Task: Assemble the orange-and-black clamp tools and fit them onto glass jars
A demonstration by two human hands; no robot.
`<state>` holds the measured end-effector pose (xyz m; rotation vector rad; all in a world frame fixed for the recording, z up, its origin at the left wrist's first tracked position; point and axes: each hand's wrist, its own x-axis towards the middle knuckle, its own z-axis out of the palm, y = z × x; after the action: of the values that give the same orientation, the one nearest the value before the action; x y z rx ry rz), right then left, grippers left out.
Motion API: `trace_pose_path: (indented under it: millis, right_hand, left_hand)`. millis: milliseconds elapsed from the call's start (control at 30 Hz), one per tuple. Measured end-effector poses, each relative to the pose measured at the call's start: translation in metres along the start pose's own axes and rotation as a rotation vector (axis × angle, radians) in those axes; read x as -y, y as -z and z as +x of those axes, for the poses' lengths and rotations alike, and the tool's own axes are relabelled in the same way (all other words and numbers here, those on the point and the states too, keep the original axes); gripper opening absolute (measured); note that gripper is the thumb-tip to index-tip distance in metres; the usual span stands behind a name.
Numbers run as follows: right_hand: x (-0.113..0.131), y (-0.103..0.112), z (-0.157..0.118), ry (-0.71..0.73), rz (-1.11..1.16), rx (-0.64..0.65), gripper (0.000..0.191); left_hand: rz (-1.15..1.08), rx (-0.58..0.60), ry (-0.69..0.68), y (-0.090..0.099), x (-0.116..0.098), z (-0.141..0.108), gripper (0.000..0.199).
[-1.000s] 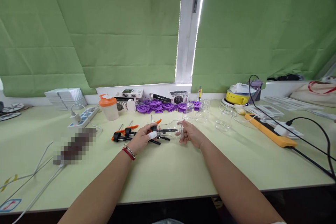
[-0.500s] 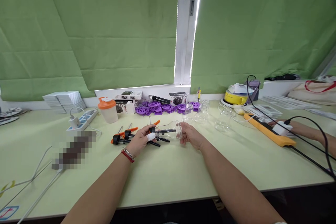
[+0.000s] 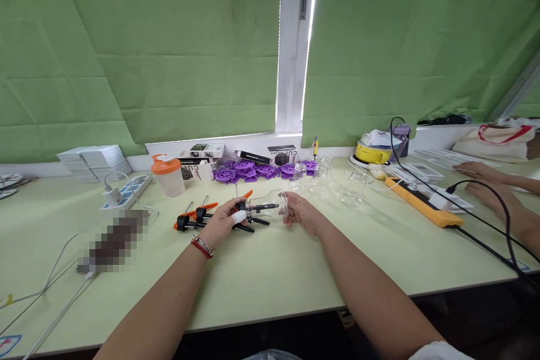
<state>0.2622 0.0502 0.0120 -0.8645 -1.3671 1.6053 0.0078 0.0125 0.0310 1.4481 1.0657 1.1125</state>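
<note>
My left hand [image 3: 223,220], with a white wrap on the thumb, closes round the black collar [image 3: 241,206] at the narrow end of a clear bottle [image 3: 265,198]. A black tube [image 3: 265,207] lies inside the bottle, which is held on its side just over the table. At the wide end, my right hand [image 3: 301,213] is closed on the rim, fingers curled round it. Left of and below my left hand lie several black tube pieces with orange levers [image 3: 206,210]. One orange lever shows behind the bottle's collar; whether it joins this bottle I cannot tell.
Purple wheel-like parts [image 3: 243,170] and cup holder boxes [image 3: 198,170] line the back. Clear bottles [image 3: 319,184] stand to their right. An orange-lidded shaker [image 3: 167,174] and power strip [image 3: 129,191] are left. An orange power strip [image 3: 422,202] and another person's hands [image 3: 491,191] are right.
The view has shifted slightly. My hands keep nearly the same hold on the bottle. At the right, the other person's hands have moved away from the orange power strip, onto white sheets.
</note>
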Motion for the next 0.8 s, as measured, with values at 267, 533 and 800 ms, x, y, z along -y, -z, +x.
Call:
trace_pose_path:
  millis: [267, 533, 800]
  right_hand:
    - [0.0035, 0.0018, -0.0049, 0.011, 0.016, 0.064, 0.052]
    - [0.0016, 0.0004, -0.0018, -0.003, 0.022, 0.053, 0.047]
    - [0.0024, 0.0001, -0.0036, 0.009, 0.004, 0.043, 0.054]
  left_hand:
    - [0.017, -0.008, 0.002, 0.0005, -0.0013, -0.0004, 0.055]
    - [-0.008, 0.0, 0.009, 0.0008, 0.0006, -0.0003, 0.053]
    - [-0.013, 0.007, -0.014, 0.0009, 0.0011, -0.0006, 0.052]
